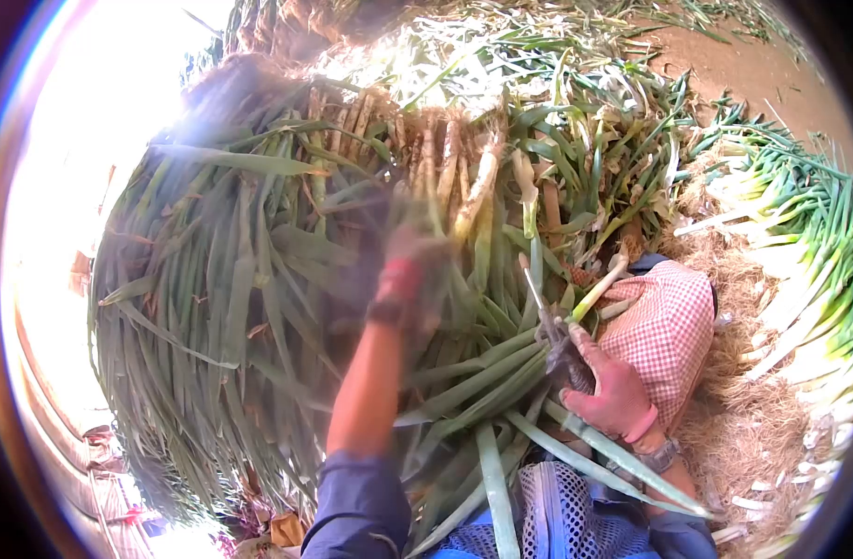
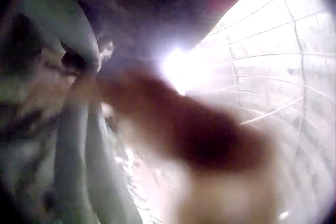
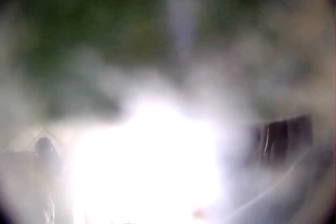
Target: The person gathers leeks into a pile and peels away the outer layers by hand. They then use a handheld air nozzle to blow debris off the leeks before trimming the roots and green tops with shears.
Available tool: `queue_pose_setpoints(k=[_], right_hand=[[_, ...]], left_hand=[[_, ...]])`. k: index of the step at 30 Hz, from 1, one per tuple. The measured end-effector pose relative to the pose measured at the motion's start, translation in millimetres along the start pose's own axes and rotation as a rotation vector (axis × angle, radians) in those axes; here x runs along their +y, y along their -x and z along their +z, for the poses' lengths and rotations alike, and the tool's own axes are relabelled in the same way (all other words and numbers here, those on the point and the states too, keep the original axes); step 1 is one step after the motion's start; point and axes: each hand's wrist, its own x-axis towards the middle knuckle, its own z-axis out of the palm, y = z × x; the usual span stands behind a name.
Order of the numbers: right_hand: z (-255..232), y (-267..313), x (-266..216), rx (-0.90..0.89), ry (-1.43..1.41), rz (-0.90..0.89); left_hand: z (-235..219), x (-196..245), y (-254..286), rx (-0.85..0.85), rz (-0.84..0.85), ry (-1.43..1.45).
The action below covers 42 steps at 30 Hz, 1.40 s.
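Note:
In the head view my left hand (image 1: pixel 415 250), with a red band at the wrist, is motion-blurred over the upright pile of long green onions (image 1: pixel 249 242). It is among their leaves, just below the pale root ends; cannot tell whether its fingers grip a stalk. My right hand (image 1: pixel 617 396), in a pinkish glove, grips a knife (image 1: pixel 538 296) with a narrow blade and a grey handle, blade pointing up and away. A single green onion stalk (image 1: pixel 596 291) with a white root end lies close by its fingers. Both wrist views are blurred and glare-washed.
A red-and-white checked cloth (image 1: pixel 667 326) covers something beside my right hand. On the right, trimmed green onions (image 1: pixel 799 224) lie in a row along a mat of cut roots (image 1: pixel 738 419). Loose leaves (image 1: pixel 538 56) are heaped behind. Blue mesh fabric (image 1: pixel 575 512) shows at the bottom.

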Motion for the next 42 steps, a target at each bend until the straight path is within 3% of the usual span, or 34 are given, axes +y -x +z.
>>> queue_pose_setpoints(k=[1,3,4,5,7,9,11,14,16,20,23,27,31,32,35,37,39,41,42], right_hand=[[-1,-3,1,-0.006,0.001,0.007],[-2,-7,1,0.022,-0.071,-0.187],[0,-8,3,0.016,-0.037,-0.241],[0,-8,1,0.011,-0.032,-0.235],[0,-10,-4,-0.069,0.099,-0.122],[2,-13,-3,-0.051,0.138,-0.118],[-4,-12,-9,-0.209,0.157,-0.071],[5,-19,-8,-0.17,0.151,-0.078],[13,-37,-4,-0.094,0.087,-0.138],[12,-81,-6,-0.12,0.17,-0.01],[13,-108,2,-0.031,0.196,-0.044],[-14,-137,-27,-0.133,0.1,0.213],[-14,-173,-20,-0.024,0.166,0.089],[-4,-193,1,0.022,0.252,0.058],[-2,-204,18,0.017,0.285,0.092],[-4,-172,14,-0.018,0.198,0.083],[13,-136,33,0.089,0.079,-0.163],[-13,-86,-17,-0.256,0.127,0.107],[-7,-67,-13,-0.258,0.122,0.029]], left_hand=[[11,-7,21,-0.04,0.043,0.115],[28,-24,58,-0.173,0.105,0.073],[39,-8,88,-0.194,0.043,0.157],[39,-26,85,-0.233,-0.105,-0.076],[52,-54,89,-0.104,0.097,-0.322],[58,-55,92,-0.085,0.095,-0.349],[58,-59,90,-0.059,0.095,-0.381],[56,-66,86,-0.037,0.144,-0.351],[56,-38,97,-0.028,0.109,-0.496],[54,-61,89,-0.036,0.109,-0.442],[56,-61,91,0.003,0.139,-0.454],[56,-44,96,-0.026,0.113,-0.489],[57,-46,96,-0.033,0.106,-0.465],[57,-50,95,-0.033,0.107,-0.465],[58,-56,94,-0.023,0.146,-0.425],[58,-52,96,0.017,0.195,-0.504],[57,-43,99,-0.008,0.152,-0.488],[59,-45,98,-0.04,0.115,-0.474],[60,-54,96,-0.074,0.104,-0.366]])
